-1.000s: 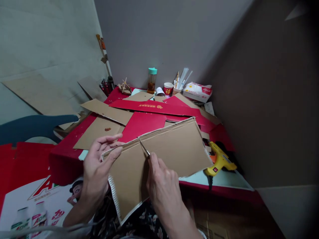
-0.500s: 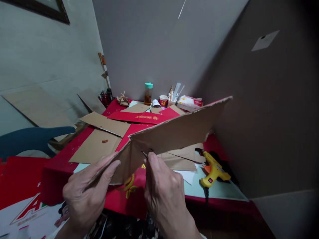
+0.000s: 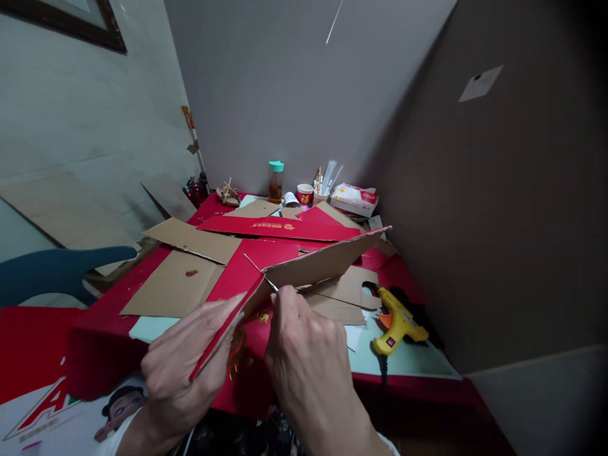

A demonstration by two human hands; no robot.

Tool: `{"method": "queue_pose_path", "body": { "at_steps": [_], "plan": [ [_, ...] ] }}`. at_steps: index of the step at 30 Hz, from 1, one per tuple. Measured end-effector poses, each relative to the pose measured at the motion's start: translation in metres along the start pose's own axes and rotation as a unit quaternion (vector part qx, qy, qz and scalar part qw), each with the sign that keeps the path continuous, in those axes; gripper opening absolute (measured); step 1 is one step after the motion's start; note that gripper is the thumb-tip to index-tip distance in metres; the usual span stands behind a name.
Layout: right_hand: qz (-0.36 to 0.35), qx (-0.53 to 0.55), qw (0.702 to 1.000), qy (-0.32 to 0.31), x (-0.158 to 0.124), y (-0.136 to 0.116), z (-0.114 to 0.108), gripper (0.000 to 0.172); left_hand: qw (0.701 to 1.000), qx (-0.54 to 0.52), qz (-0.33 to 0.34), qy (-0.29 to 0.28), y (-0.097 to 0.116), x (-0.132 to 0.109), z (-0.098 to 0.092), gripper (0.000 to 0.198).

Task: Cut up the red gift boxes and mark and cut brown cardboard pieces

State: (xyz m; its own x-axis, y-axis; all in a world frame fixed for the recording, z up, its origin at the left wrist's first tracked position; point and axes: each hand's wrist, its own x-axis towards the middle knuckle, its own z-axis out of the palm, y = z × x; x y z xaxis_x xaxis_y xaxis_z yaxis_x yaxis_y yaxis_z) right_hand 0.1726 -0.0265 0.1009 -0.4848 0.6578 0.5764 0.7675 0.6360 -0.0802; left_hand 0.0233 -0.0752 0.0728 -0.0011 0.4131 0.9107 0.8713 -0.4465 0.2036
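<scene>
My left hand (image 3: 185, 367) grips the near end of a cardboard sheet (image 3: 323, 259), brown on one side and red on the other, held almost edge-on above the table. My right hand (image 3: 308, 354) is closed around a thin metal blade (image 3: 260, 273) whose tip pokes up through the sheet near its middle. The handle of the blade is hidden inside my fingers.
A red-covered table (image 3: 109, 304) carries several loose brown and red cardboard pieces (image 3: 190, 234). A yellow glue gun (image 3: 396, 323) lies at the right. A jar (image 3: 275, 180), cups (image 3: 304, 193) and a tissue box (image 3: 354, 197) stand at the back wall. A blue chair back (image 3: 57, 269) is left.
The cardboard sheet has been tipped from facing me flat to nearly edge-on and lowered, its red side now showing. Both hands kept their grip; the blade stays at the cut.
</scene>
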Motion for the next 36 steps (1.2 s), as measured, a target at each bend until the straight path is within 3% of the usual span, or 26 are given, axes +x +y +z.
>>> {"method": "queue_pose_path", "body": {
  "at_steps": [4, 10, 16, 19, 24, 28, 36],
  "plan": [
    [0.018, 0.022, 1.0, 0.002, -0.006, 0.0, 0.006, 0.033, 0.998, 0.049, 0.001, 0.043, 0.003, 0.0, 0.009, 0.021],
    [0.064, 0.044, 0.997, 0.022, -0.04, 0.007, 0.012, 0.025, 0.996, 0.066, -0.012, 0.055, 0.007, -0.006, 0.013, 0.023],
    [0.054, -0.008, 0.996, -0.067, -0.011, -0.003, -0.002, 0.031, 0.998, 0.049, -0.018, 0.047, 0.005, -0.006, 0.01, 0.023],
    [0.044, 0.001, 0.996, -0.084, 0.005, -0.007, -0.001, 0.031, 0.997, 0.07, -0.01, 0.044, 0.003, -0.006, 0.01, 0.024],
    [0.046, 0.023, 0.997, -0.056, -0.017, -0.003, 0.021, 0.031, 0.994, 0.096, -0.03, 0.045, 0.0, -0.007, 0.014, 0.026],
    [0.076, 0.019, 0.993, -0.091, -0.043, -0.001, 0.035, 0.041, 0.988, 0.113, -0.081, 0.069, -0.005, -0.005, 0.015, 0.023],
    [0.098, 0.016, 0.981, -0.165, -0.01, 0.011, 0.014, 0.033, 0.991, 0.112, -0.057, 0.04, -0.003, -0.006, 0.002, 0.032]
  ]
}}
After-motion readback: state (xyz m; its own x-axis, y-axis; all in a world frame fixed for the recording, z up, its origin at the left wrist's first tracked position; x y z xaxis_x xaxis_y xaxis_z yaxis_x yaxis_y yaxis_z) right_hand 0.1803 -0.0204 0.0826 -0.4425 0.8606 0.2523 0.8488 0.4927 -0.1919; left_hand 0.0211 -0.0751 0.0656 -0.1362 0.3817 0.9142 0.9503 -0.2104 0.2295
